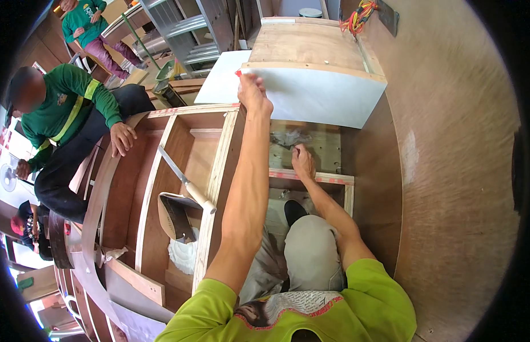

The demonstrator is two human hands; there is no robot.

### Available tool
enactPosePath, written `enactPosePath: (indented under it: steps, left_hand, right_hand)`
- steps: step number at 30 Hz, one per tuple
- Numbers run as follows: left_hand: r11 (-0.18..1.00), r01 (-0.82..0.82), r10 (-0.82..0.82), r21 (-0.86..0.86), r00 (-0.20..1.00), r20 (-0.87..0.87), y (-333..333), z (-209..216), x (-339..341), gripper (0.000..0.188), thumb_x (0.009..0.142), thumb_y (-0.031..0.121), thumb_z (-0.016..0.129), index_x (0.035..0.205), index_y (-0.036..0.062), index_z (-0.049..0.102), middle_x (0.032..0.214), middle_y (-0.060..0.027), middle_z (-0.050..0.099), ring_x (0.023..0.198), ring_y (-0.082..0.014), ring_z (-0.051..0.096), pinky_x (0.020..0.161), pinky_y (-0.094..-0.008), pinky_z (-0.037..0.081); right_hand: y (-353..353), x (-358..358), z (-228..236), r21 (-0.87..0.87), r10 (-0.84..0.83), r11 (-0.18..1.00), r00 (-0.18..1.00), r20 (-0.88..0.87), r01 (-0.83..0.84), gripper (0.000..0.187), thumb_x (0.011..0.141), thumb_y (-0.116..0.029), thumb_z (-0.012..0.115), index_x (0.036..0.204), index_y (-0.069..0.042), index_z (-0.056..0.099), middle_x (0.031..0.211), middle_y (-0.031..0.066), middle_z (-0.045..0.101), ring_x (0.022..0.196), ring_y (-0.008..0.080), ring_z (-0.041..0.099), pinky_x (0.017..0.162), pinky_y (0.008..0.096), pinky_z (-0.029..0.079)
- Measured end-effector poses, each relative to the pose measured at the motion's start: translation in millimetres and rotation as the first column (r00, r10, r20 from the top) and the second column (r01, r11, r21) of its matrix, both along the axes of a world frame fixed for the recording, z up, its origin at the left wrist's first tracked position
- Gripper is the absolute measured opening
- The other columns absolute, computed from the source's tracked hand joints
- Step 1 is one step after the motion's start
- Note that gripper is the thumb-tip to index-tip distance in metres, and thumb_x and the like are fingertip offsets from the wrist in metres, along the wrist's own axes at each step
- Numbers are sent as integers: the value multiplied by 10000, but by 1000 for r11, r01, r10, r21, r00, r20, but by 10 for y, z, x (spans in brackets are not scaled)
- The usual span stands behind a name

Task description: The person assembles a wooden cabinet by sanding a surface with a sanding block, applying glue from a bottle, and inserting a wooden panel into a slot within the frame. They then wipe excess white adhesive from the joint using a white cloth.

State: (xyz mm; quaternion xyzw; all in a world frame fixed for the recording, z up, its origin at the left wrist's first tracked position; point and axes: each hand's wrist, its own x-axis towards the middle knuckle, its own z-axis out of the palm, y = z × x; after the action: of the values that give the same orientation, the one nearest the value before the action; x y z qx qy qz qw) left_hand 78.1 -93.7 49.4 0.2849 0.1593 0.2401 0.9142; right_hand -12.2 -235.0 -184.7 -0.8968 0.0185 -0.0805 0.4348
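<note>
My left hand [255, 94] is stretched far forward at the left corner of a white-faced panel [322, 97] on a wooden box. Its fingers are closed on a small red thing [239, 73], mostly hidden by the hand. Lower and to the right, my right hand [303, 162] is held over the cabinet frame's gap with fingers curled together; what they hold, if anything, is hidden. Crumpled clear plastic [290, 137] lies just beyond it. Left of my left forearm, a handsaw [201, 198] with a pale handle rests across the wooden frame [216, 171].
A brown open container [176, 215] and white crumpled material [183, 255] sit inside the frame. A co-worker in green [71, 108] sits at the left, one hand on the curved edge. A plywood wall [453, 171] rises at right. Coloured wires [359, 17] and a ladder [191, 28] stand farther off.
</note>
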Motion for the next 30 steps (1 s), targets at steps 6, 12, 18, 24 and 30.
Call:
enactPosePath:
  steps: [6, 12, 18, 24, 30]
  left_hand:
    - [993, -117, 118, 28, 990, -72, -17, 47, -69, 194, 879, 187, 588, 961, 12, 579, 867, -68, 591, 685, -133, 593, 511, -164, 451]
    - [963, -94, 127, 252, 985, -118, 99, -344, -112, 295, 905, 234, 623, 1061, -12, 577, 966, -106, 611, 727, -152, 608, 511, -200, 440]
    - [942, -136, 185, 306, 973, -138, -3, -143, -18, 218, 915, 194, 627, 956, -21, 619, 837, -61, 626, 662, -123, 569, 513, -227, 415]
    - [994, -63, 87, 92, 954, -288, -16, 80, -16, 202, 852, 174, 659, 908, -17, 627, 841, -62, 629, 631, -102, 588, 412, -170, 354]
    - [953, -223, 235, 204, 972, -32, 34, -72, 50, 147, 831, 101, 605, 888, -34, 614, 813, -56, 622, 609, -98, 536, 505, -196, 395]
  right_hand:
    - [-17, -8, 13, 5, -2, 1000, 1000, -26, 2, 218, 921, -261, 521, 1038, -94, 599, 956, 210, 664, 912, 438, 612, 770, 498, 481]
    - [34, -29, 56, -35, 3, 999, 998, -62, -5, 244, 924, -268, 490, 1033, -80, 601, 985, 210, 663, 922, 431, 614, 784, 503, 475]
    - [19, -20, 53, -30, -9, 1000, 999, -40, 8, 238, 917, -275, 517, 1051, -96, 600, 972, 205, 666, 929, 433, 612, 792, 498, 472]
    - [-26, -11, 49, -19, -8, 1000, 999, -54, 7, 231, 924, -261, 501, 1043, -86, 594, 982, 200, 663, 931, 431, 607, 787, 502, 469]
    - [68, -43, 105, -27, 4, 1000, 999, -43, -5, 225, 925, -259, 498, 1035, -90, 598, 971, 187, 670, 923, 423, 613, 777, 503, 476]
